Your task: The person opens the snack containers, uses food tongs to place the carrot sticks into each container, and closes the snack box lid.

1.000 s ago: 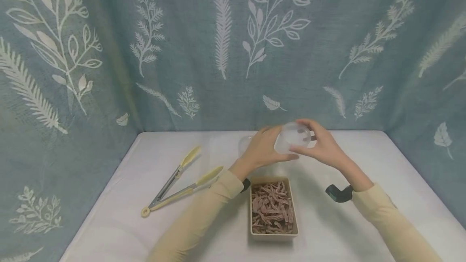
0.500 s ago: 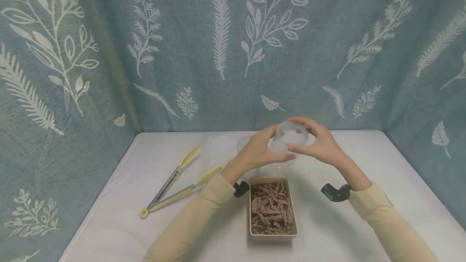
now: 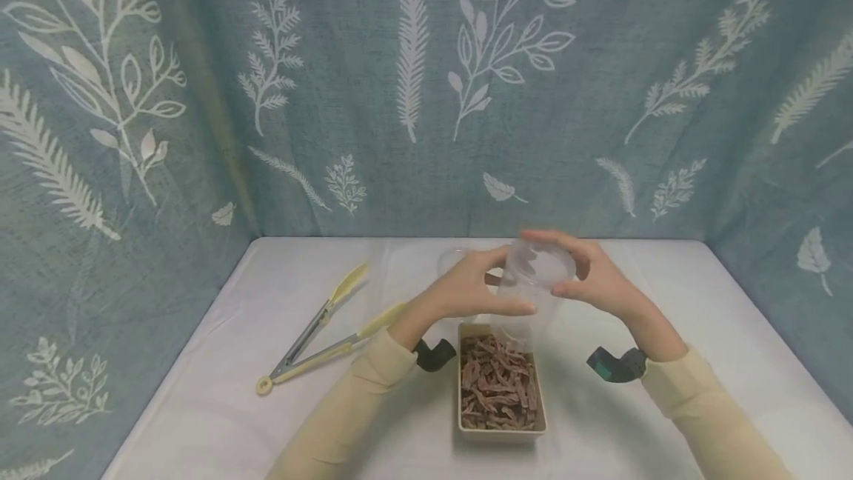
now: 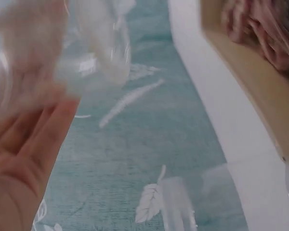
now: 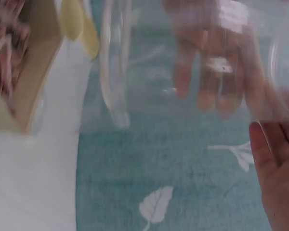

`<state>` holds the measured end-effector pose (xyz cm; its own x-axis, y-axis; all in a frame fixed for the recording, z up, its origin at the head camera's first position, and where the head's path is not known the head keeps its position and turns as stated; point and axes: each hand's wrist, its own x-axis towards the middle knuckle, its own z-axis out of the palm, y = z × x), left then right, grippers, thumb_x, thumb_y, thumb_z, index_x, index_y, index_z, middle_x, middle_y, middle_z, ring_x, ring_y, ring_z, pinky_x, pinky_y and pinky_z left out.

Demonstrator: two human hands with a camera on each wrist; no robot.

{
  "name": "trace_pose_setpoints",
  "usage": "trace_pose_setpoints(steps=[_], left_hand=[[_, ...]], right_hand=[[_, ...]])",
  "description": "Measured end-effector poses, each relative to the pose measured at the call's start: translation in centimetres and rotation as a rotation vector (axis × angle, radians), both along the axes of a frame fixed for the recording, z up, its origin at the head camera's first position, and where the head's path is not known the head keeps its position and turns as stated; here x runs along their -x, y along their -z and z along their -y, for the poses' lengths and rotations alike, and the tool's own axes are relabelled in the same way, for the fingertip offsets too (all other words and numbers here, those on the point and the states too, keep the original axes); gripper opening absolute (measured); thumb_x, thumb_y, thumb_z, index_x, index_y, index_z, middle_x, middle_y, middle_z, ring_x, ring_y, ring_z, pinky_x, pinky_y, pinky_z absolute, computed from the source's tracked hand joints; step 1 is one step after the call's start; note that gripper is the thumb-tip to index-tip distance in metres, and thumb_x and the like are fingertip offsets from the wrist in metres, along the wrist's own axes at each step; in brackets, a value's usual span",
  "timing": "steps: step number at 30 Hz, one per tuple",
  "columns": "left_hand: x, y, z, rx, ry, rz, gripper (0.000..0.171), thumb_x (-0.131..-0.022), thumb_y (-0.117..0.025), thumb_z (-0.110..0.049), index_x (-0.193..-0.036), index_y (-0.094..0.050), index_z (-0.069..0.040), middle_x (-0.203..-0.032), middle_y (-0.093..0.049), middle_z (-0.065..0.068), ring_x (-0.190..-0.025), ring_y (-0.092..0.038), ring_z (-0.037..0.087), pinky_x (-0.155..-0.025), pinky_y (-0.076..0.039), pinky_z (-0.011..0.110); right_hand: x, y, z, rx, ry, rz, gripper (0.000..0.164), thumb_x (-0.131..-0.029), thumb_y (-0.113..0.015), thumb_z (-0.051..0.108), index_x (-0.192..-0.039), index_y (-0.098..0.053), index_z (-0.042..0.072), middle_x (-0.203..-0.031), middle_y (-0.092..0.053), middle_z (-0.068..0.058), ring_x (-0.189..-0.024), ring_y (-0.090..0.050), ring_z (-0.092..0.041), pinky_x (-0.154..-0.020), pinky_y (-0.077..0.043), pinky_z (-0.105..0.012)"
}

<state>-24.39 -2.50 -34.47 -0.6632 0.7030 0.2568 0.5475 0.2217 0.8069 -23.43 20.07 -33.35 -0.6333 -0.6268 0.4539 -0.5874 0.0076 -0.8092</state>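
Observation:
A clear plastic jar [image 3: 526, 289] is held up between my two hands, with its round end tilted toward the head camera. My left hand [image 3: 466, 289] holds the jar's side, thumb below and fingers behind. From the other side my right hand [image 3: 596, 280] grips near the round end. In the right wrist view, fingers show through the clear wall of the jar [image 5: 159, 72]. Nearer the head camera sits a beige rectangular tray [image 3: 501, 435] filled with brown dried meat strips [image 3: 496, 384]. The jar overlaps the tray's far end in the head view.
Yellow-tipped metal tongs [image 3: 313, 350] lie spread on the left of the white table [image 3: 220, 406]. Another clear round item [image 3: 449, 261] stands behind my left hand, partly hidden. A blue-green leaf-patterned curtain [image 3: 373, 95] borders the back and sides.
The jar has come down slightly and toward the tray, and its tilt has changed. Both hands have moved with it. Tongs and tray stay where they were.

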Motion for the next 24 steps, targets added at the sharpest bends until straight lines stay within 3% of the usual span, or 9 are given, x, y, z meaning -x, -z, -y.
trace_pose_setpoints(steps=[3,6,12,15,17,20,24], left_hand=[[-0.5,-0.2,0.5,0.001,0.106,0.065,0.064,-0.078,-0.074,-0.019,-0.135,-0.045,-0.013,-0.127,-0.055,0.001,-0.114,-0.053,0.009,-0.089,-0.047,0.027],[-0.8,-0.2,0.9,-0.006,0.17,0.105,0.063,-0.076,-0.074,-0.01,-0.132,-0.046,-0.005,-0.125,-0.056,0.008,-0.113,-0.053,0.01,-0.089,-0.048,0.026],[-1.5,0.5,1.6,-0.02,0.177,0.122,0.067,-0.075,-0.076,-0.01,-0.134,-0.044,-0.008,-0.124,-0.055,0.005,-0.113,-0.052,0.008,-0.09,-0.047,0.025],[-1.9,0.7,1.8,-0.041,0.114,0.088,0.07,-0.073,-0.078,-0.012,-0.134,-0.044,-0.013,-0.125,-0.055,0.001,-0.116,-0.051,0.008,-0.091,-0.046,0.026],[-2.1,0.8,1.9,-0.054,0.035,0.071,0.073,-0.073,-0.079,-0.017,-0.136,-0.043,-0.018,-0.127,-0.053,-0.003,-0.117,-0.049,0.008,-0.093,-0.045,0.027],[-2.5,0.9,1.9,-0.078,-0.107,0.055,0.076,-0.072,-0.08,-0.027,-0.137,-0.041,-0.025,-0.129,-0.05,-0.007,-0.118,-0.048,0.01,-0.096,-0.044,0.032],[-3.0,1.1,1.7,-0.097,-0.269,0.012,0.078,-0.071,-0.079,-0.038,-0.137,-0.039,-0.028,-0.13,-0.048,-0.007,-0.119,-0.046,0.013,-0.098,-0.042,0.038]], right_hand=[[-0.3,0.4,0.3,0.052,-0.146,-0.027,0.068,-0.086,-0.064,0.037,-0.138,-0.04,0.001,-0.141,-0.044,-0.002,-0.128,-0.041,-0.016,-0.092,-0.045,-0.03],[-0.5,0.7,0.7,0.067,-0.221,-0.076,0.072,-0.086,-0.063,0.041,-0.138,-0.038,-0.003,-0.141,-0.043,-0.007,-0.129,-0.04,-0.019,-0.094,-0.043,-0.032],[-0.7,1.0,1.2,0.041,-0.283,-0.107,0.08,-0.087,-0.061,0.044,-0.141,-0.028,-0.005,-0.145,-0.036,-0.014,-0.132,-0.036,-0.023,-0.1,-0.038,-0.035],[-0.9,1.1,1.1,0.05,-0.281,-0.125,0.088,-0.087,-0.06,0.045,-0.142,-0.018,-0.009,-0.147,-0.028,-0.02,-0.134,-0.032,-0.027,-0.103,-0.035,-0.035],[-1.3,1.2,1.0,0.058,-0.23,-0.134,0.093,-0.086,-0.061,0.046,-0.144,-0.014,-0.008,-0.149,-0.025,-0.02,-0.136,-0.028,-0.026,-0.106,-0.03,-0.031],[-1.9,1.4,1.1,0.072,-0.086,-0.146,0.094,-0.084,-0.064,0.045,-0.145,-0.013,-0.005,-0.15,-0.025,-0.017,-0.138,-0.023,-0.024,-0.109,-0.023,-0.026],[-2.9,1.3,1.7,0.034,0.167,-0.171,0.088,-0.081,-0.073,0.027,-0.147,-0.019,0.006,-0.149,-0.029,-0.013,-0.139,-0.022,-0.02,-0.111,-0.019,-0.026]])
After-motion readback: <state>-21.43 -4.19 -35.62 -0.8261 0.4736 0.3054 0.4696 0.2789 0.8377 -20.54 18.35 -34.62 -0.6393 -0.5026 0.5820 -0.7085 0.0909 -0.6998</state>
